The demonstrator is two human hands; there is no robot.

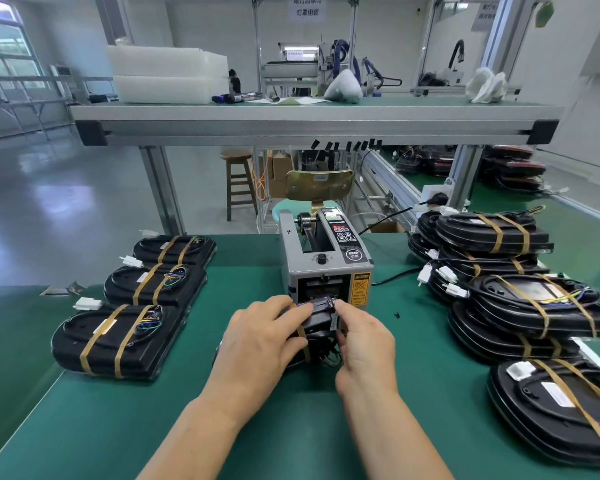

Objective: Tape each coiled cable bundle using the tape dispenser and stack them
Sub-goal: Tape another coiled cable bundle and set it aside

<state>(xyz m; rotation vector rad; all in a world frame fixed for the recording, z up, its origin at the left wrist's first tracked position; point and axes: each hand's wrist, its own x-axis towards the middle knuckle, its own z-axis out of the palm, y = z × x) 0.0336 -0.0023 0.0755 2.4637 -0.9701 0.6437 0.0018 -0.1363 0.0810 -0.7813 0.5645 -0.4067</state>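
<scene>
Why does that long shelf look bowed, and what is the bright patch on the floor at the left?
Head view: the wide-angle lens bows the shelf and stretches the corner bundle. Also in the head view, daylight from the window glares off the glossy floor. The left hand and right hand gripping the cable bundle look fairly sharp, casting only soft shadows on the table.

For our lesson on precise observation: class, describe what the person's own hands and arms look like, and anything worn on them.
Both are bare. The left hand and right hand have no gloves, and no ring, watch or wristband shows. The left forearm and right forearm run uncovered to the bottom edge of the picture, so no sleeve is in view.
</scene>
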